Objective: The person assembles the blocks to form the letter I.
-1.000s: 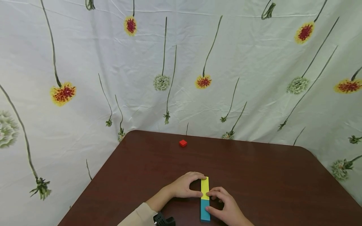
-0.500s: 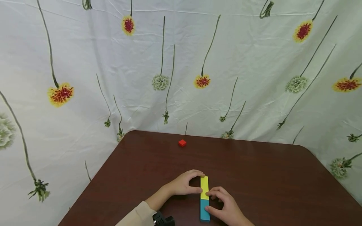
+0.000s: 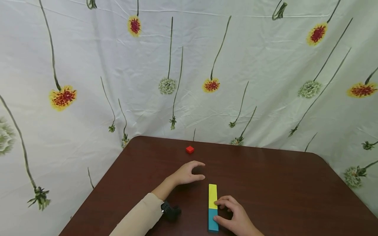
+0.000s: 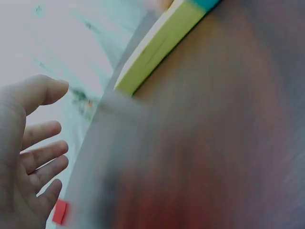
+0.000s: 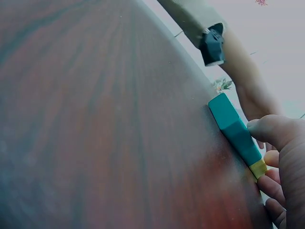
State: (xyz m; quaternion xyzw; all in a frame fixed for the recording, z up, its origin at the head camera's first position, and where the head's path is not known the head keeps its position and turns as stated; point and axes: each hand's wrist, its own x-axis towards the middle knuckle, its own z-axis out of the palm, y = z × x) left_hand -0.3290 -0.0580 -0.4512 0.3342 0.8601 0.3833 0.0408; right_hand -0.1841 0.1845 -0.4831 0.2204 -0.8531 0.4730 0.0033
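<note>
A yellow block (image 3: 212, 196) and a blue block (image 3: 213, 220) lie end to end in a straight line on the table. My right hand (image 3: 234, 216) is at their right side, its thumb touching the blue block and its bent fingertips touching the yellow one. In the right wrist view the thumb (image 5: 267, 128) overlaps the blue block's edge. My left hand (image 3: 187, 173) is apart from both blocks, beyond and left of the yellow one, with thumb and fingers spread and nothing between them. Farther off lies a small red block (image 3: 190, 149), also visible in the left wrist view.
The dark brown table (image 3: 265, 183) has rounded far corners. A white cloth with printed flowers (image 3: 147, 65) hangs behind and beside it. A black device (image 3: 170, 211) is worn on the left wrist, over a beige sleeve (image 3: 141, 213).
My left hand has let go of the yellow block and moved away from it, left and toward the far edge. The right hand has stayed at the two blocks.
</note>
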